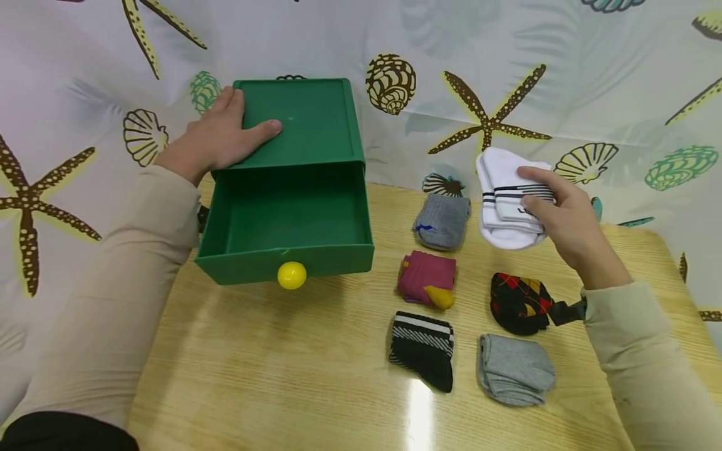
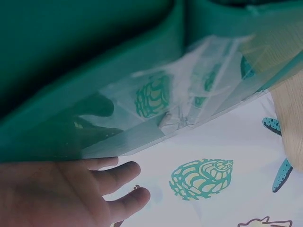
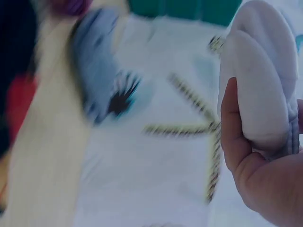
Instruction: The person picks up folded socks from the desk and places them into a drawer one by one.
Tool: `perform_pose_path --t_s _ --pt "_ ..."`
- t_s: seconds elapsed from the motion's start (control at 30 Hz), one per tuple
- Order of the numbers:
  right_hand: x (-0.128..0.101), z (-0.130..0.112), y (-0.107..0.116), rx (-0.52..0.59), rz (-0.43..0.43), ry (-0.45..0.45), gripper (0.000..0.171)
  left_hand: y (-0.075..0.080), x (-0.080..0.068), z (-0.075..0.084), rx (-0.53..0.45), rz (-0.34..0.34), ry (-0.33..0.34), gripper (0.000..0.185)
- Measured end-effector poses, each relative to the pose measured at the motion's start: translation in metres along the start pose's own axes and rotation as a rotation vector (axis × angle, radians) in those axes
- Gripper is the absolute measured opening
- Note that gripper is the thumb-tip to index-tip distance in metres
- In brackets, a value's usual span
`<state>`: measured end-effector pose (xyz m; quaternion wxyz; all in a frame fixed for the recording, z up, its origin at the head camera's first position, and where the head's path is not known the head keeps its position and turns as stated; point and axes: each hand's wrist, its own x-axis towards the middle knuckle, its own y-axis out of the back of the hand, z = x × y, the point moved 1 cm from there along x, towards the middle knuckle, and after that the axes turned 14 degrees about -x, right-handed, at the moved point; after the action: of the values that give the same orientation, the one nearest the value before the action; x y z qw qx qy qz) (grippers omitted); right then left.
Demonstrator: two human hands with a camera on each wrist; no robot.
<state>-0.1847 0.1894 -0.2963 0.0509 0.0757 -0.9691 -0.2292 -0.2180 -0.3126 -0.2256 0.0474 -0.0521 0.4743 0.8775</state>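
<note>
A green box (image 1: 299, 119) stands at the left of the table, its drawer (image 1: 284, 266) pulled out and bare inside, with a yellow round knob (image 1: 291, 275) in front. My left hand (image 1: 228, 134) rests on the box's top at its left side, fingers straight; the left wrist view shows the left hand (image 2: 61, 189) against the box's side. Raised above the table at the right, my right hand (image 1: 575, 216) grips folded white socks (image 1: 510, 200) with black stripes. In the right wrist view the white socks (image 3: 260, 85) are held between thumb and fingers.
Folded socks lie on the wooden table (image 1: 237, 363): dark grey (image 1: 442, 222), magenta with yellow (image 1: 427, 277), black with white stripes (image 1: 423, 347), black-red argyle (image 1: 519, 300) and light grey (image 1: 514, 368). A white cloth (image 1: 429, 144) with sea prints hangs behind.
</note>
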Motion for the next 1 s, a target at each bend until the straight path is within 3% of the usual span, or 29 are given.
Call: perform_pose_path --t_s 0.23,0.4,0.53,0.73,0.87,1.0 --pt "-0.012 -0.051 -0.035 0.290 -0.098 0.194 0.039 -0.001 0.000 0.000 -0.005 0.002 0.000 0.099" --pt "-0.018 -0.085 -0.061 0.375 -0.142 0.237 0.041 0.000 0.000 0.001 -0.013 0.000 0.000 0.099" --pt "-0.020 -0.107 -0.082 0.373 -0.220 0.225 0.042 0.000 0.000 0.001 -0.012 0.002 0.001 0.098" --pt "-0.020 -0.135 -0.109 0.290 -0.411 0.210 0.049 0.000 -0.001 0.002 -0.009 0.014 0.008 0.099" --pt "-0.017 -0.149 -0.125 0.304 -0.500 0.210 0.052 0.000 -0.001 0.002 -0.007 0.026 0.011 0.099" --pt "-0.014 -0.160 -0.141 0.304 -0.582 0.151 0.049 0.000 0.000 0.002 0.000 0.023 0.011 0.099"
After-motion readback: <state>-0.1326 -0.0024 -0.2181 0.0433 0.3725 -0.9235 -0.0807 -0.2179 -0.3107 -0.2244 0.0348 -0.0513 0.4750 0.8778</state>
